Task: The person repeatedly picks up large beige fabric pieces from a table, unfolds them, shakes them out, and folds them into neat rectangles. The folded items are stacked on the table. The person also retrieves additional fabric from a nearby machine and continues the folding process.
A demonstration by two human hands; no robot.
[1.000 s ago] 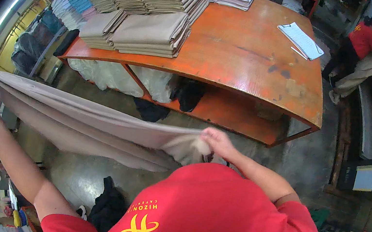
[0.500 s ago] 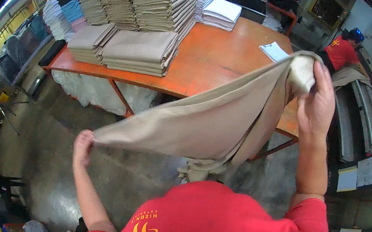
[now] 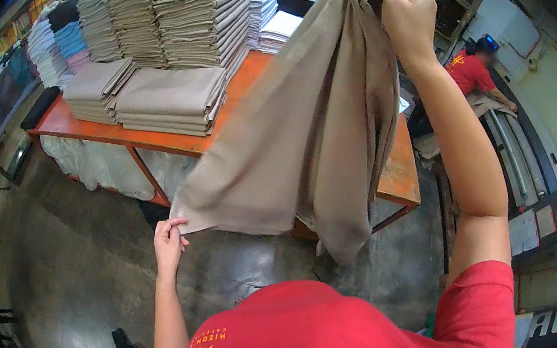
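I watch through the head camera: my right hand (image 3: 404, 18), at one o'clock, is clamped on the gathered top of a beige cloth (image 3: 285, 131); my left hand (image 3: 168, 248), at eight o'clock, pinches its lower corner. The cloth hangs between them, just above centre, hiding part of the orange tabletop (image 3: 402, 173). Folded cloths (image 3: 169, 98) stack there at ten o'clock.

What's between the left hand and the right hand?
The beige cloth: in the head view it hangs from the raised right hand and reaches down to the left hand, which holds a lower corner.
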